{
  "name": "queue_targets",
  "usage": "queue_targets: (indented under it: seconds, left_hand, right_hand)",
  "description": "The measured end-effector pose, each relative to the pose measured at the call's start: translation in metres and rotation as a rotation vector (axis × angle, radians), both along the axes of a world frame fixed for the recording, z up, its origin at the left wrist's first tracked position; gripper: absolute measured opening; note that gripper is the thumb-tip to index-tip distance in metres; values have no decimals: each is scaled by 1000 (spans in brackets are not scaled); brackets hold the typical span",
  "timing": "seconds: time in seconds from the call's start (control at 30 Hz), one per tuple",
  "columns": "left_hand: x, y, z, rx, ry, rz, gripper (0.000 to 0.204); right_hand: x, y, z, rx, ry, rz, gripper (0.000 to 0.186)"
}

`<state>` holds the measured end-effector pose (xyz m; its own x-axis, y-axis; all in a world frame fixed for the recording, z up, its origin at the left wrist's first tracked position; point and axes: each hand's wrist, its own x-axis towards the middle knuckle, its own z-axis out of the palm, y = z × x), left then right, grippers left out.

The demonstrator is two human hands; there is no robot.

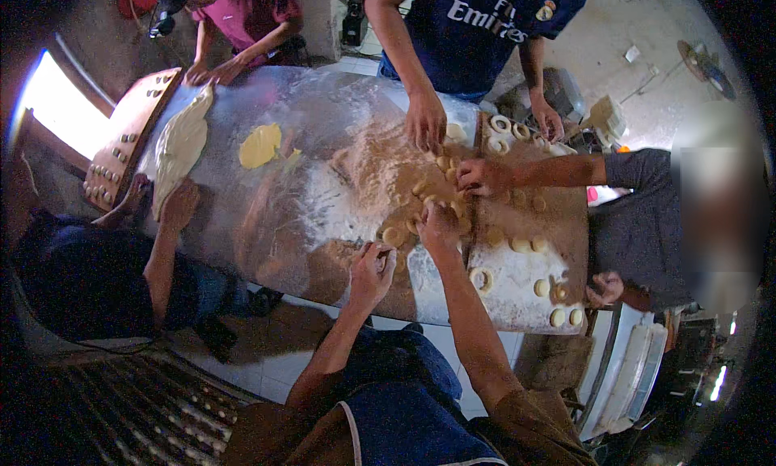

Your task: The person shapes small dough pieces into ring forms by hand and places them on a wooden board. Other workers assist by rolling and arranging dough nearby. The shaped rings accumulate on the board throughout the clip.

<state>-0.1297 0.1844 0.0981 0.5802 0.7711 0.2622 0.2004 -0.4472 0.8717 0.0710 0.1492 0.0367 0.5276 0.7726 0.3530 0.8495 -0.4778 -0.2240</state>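
Your left grip (373, 274) is on the near side of the flour mound (372, 175), fingers curled toward the thumb; whether they pinch a small piece, you can't tell from here. Your right grip (439, 226) reaches to the mound's near right edge, fingers bent down among the dough pieces (393, 236); its hold and opening are hidden. Those pieces lie along the mound's right and near right side, and a dough ring (474, 280) sits farther out that way. A co-worker's hand (482, 177) reaches in just right of the mound. Left of it on the surface (275, 102) lies a yellow slab (260, 146), then a pale dough sheet (182, 139). Beyond the mound, a dark blue shirt (477, 46) bears white lettering and a small crest.
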Motion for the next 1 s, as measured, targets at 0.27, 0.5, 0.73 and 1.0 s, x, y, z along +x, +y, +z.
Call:
queue_targets:
  seconds: [0.27, 0.5, 0.73, 1.0]
  left_hand:
    - [6, 20, -13, -585, -160, -135, 31]
    - [13, 5, -39, -527, 50, -166, 29]
    - [8, 1, 19, -865, -20, -587, 56]
    - [52, -52, -4, -988, -421, -210, 23]
  right_hand:
    - [-70, -42, 55, 390, 1243, -22, 46]
    - [-74, -69, 22, 342, 884, 21, 46]
    - [-50, -102, -11, 601, 1584, 42, 34]
    - [-59, -113, 76, 894, 1663, 147, 60]
